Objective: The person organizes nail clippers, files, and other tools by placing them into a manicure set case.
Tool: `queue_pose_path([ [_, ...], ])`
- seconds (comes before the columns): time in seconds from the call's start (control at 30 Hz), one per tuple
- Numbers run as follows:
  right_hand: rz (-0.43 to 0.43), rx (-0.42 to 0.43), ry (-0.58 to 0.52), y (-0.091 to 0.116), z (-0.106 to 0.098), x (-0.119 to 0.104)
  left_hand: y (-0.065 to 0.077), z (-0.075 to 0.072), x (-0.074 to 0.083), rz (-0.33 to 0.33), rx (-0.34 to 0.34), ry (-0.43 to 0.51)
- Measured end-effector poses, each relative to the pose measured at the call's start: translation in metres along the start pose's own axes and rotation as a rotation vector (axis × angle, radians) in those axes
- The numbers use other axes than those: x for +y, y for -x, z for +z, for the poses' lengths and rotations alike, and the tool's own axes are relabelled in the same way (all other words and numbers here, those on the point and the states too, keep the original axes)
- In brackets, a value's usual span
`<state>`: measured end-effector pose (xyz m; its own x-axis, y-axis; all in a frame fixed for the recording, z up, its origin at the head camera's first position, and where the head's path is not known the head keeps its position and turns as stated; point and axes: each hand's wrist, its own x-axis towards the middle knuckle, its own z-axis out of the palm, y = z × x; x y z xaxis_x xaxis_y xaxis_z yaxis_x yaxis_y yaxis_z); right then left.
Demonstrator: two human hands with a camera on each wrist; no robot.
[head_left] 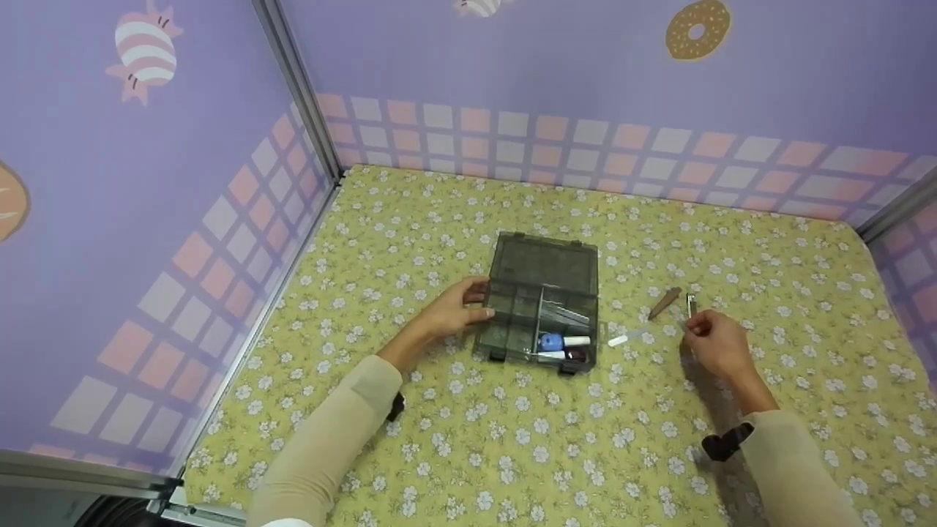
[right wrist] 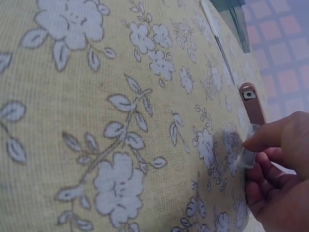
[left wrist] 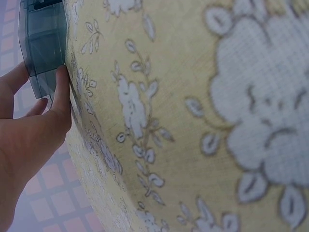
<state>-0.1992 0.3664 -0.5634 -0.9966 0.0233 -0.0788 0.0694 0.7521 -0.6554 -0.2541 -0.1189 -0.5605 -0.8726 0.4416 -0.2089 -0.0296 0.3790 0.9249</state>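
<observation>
From where I stand, I see both arms of the person enter at the bottom of the head view and stretch forward, rather far from each other. The left sleeve (head_left: 329, 443) comes from the lower left and slants up to the centre, where the left hand (head_left: 455, 307) holds the left edge of an open grey see-through box (head_left: 505, 338); the thumb is quite straight, the other fingers are bent a little, and the edge lies between them, as the left wrist view shows also. The box is in the middle of the frame, its lid (head_left: 545, 260) turned back to the upper side; at its lower right lie a blue bottle (head_left: 550, 342) and a dark bottle (head_left: 576, 354). The right sleeve (head_left: 794, 461) rises from the lower right corner, and the right hand (head_left: 719, 342) leans up and to the left, low above the flowered cloth (head_left: 439, 461). Its thumb and index finger pinch a small shiny piece (head_left: 691, 304), right of centre; the remaining fingers are folded under. Just left of this piece lies a brown narrow object (head_left: 665, 302), and between it and the box, a white-handled tool (head_left: 618, 340).
</observation>
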Motion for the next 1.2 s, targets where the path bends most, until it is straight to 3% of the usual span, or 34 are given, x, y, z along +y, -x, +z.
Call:
queue_pose_path([
  [0.37, -0.078, 0.044, -0.008, -0.001, 0.007, -0.012, 0.001, 0.001, 0.001, -0.009, 0.009, 0.003],
  [0.67, -0.314, 0.064, 0.009, -0.009, 0.025, -0.054, 0.001, 0.000, 0.000, 0.003, 0.003, 0.004],
  [0.8, -0.374, 0.042, 0.005, -0.014, 0.037, -0.075, 0.001, 0.001, 0.000, 0.011, 0.007, 0.004],
  [1.2, -0.433, -0.005, -0.042, -0.021, 0.070, -0.111, 0.002, 0.001, -0.002, 0.015, 0.005, 0.022],
])
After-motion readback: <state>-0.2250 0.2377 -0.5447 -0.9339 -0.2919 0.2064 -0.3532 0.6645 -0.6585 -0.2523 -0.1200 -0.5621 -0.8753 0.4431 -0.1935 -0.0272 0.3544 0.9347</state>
